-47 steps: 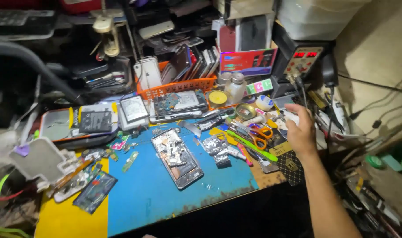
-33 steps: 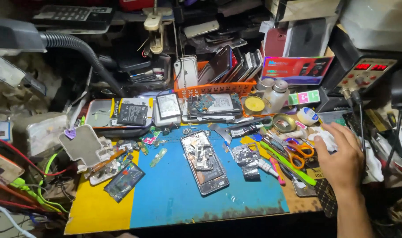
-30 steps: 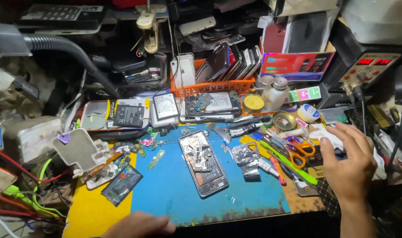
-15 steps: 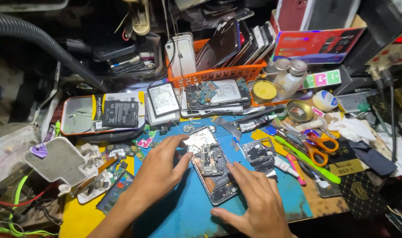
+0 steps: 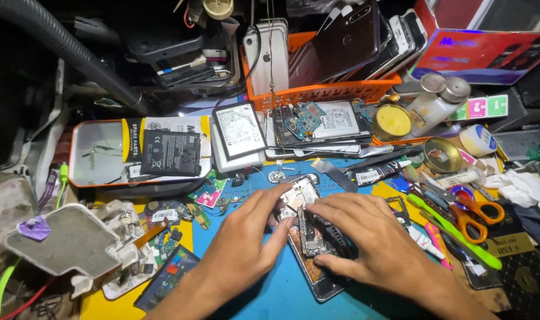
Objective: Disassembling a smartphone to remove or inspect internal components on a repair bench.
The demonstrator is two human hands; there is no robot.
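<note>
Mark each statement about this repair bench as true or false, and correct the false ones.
1. Both hands rest on the opened phone. True.
2. The orange-handled scissors lie left of the phone. False: they lie to its right.
3. The orange basket holds phones standing on edge. True.
4. The work mat under the phone is red. False: it is blue.
5. The right hand holds the scissors. False: it rests on the phone, as does the left hand.

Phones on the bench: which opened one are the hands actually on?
The opened phone on the blue mat, under the left hand and right hand. The other opened phone lies untouched before the orange basket.
</note>
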